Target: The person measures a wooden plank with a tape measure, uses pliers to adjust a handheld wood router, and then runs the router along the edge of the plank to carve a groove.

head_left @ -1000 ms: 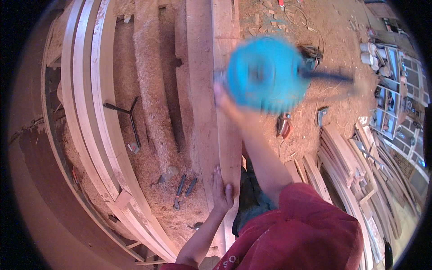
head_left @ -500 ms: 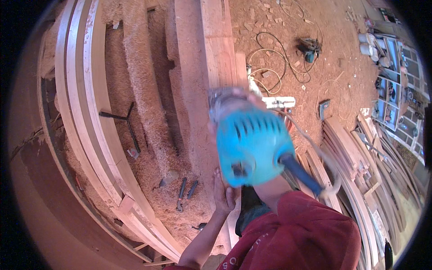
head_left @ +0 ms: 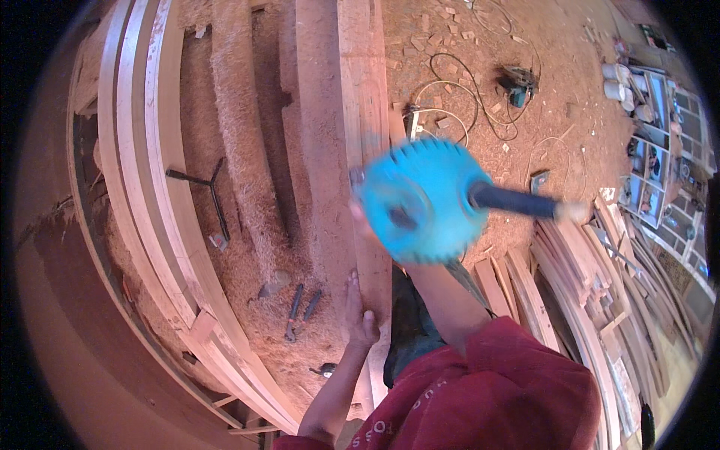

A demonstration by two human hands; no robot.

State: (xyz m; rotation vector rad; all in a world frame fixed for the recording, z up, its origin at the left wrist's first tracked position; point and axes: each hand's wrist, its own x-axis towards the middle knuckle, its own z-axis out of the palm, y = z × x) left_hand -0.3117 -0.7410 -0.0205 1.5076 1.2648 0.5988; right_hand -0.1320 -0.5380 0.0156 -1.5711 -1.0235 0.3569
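Note:
A blue router with a round vented housing and a thick dark cord sleeve is held over the long wooden beam. Behind it, most of my right hand is hidden; a few fingers show at its left side, closed round the tool's body. The router is blurred, and its underside cannot be seen. My left hand lies flat along the beam nearer to me, fingers stretched out and thumb apart, with no tool in it.
Pincers and a black three-armed wrench lie left among shavings, beside long curved boards. Right of the beam are looped cables, another power tool and stacked curved wood. Shelves stand far right.
The router has turned, its cord sleeve swinging up to point right, and has shifted slightly toward the far end. My left hand has slid slightly left and away from me along the beam.

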